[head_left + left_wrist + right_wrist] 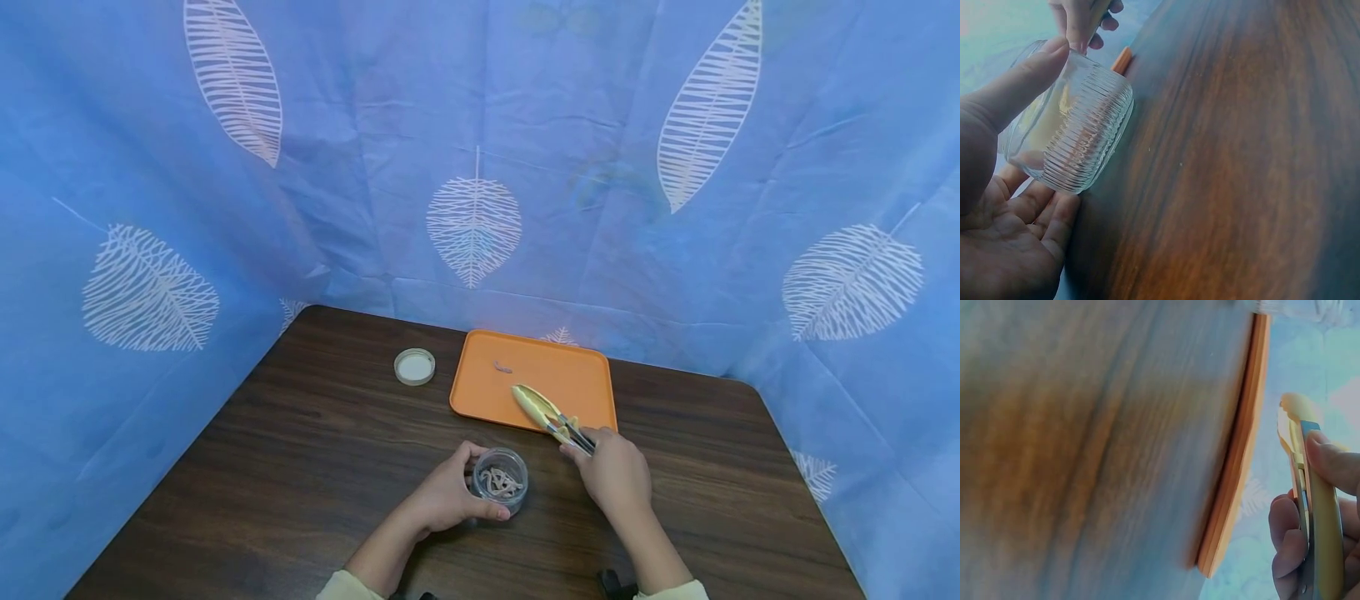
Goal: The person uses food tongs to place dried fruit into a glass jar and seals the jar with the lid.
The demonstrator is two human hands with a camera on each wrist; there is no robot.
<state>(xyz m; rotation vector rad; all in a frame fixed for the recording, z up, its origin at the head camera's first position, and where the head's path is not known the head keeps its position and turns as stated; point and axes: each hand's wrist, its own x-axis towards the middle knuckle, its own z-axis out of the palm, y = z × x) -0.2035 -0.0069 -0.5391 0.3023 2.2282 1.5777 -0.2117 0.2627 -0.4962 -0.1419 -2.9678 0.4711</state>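
- My left hand [448, 498] curls its thumb and fingers around a ribbed glass jar [500, 481] of pale, worm-like strips, on the dark wooden table [300, 450].
- My right hand [615, 473] pinches yellow tongs [546, 410], with their tips pressed together beyond my fingertips, over an orange tray [585, 375].
- One strip [502, 367] lies on the tray, past the tong tips.
- A round lid [415, 366] sits well beyond my left fingers.

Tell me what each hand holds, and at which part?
Left hand grips the glass jar around its side; right hand grips the yellow tongs by their handle end.
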